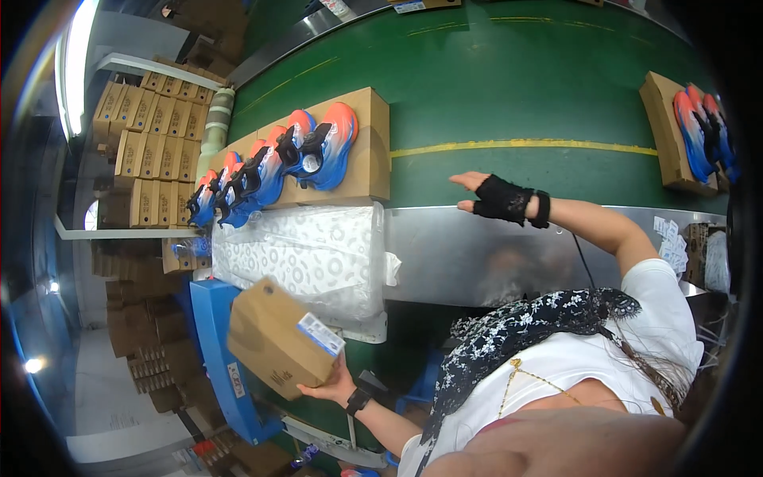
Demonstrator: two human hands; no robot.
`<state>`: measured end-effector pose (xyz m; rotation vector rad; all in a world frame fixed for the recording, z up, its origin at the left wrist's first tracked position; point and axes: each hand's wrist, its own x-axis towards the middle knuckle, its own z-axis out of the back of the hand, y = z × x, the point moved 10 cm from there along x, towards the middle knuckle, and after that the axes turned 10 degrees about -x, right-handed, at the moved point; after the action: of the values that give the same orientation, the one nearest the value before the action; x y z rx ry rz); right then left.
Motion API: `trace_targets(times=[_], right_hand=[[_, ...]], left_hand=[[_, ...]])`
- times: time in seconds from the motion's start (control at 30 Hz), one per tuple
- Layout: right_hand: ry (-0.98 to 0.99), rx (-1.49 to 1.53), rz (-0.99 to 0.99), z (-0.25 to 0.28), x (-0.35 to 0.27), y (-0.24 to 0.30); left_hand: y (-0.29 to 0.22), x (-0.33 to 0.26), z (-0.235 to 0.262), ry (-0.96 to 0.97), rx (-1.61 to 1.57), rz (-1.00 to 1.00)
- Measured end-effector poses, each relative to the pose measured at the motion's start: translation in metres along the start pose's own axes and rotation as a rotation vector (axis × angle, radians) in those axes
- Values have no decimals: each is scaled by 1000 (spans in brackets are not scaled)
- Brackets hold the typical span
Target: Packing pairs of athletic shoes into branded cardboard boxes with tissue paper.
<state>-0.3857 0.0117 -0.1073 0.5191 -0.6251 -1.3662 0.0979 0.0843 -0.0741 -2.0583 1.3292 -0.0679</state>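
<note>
My left hand [332, 385] is shut on a brown cardboard shoebox [274, 334], its fingers at the box's lower corner. The box is tilted, and a white and blue label shows on one edge. Above the green surface's near edge is my right hand [497, 197], in a black fingerless glove. Its fingers stretch out and nothing is in them. Left of that hand, several orange, white and blue sneakers [330, 147] sit in a row on a large cardboard box [369, 143]. Between the sneakers and the held shoebox lies a stack of patterned white wrapping paper [302, 250].
A green conveyor belt [501, 87] with a yellow line runs along a steel edge [445, 246]. More sneakers [699, 131] stand on a carton [656, 127] at the far right. Shoeboxes [163, 159] are stacked on the left, and a blue machine or stand [218, 350] is beside the held box.
</note>
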Motion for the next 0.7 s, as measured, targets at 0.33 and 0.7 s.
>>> trace_targets(times=[0.33,0.7], right_hand=[[330,955,-822,-183,109,-11],[201,626,-963,-143,117,-41]], left_hand=[[60,141,-2,-45,550,223],[162,217,-167,474,926,19]])
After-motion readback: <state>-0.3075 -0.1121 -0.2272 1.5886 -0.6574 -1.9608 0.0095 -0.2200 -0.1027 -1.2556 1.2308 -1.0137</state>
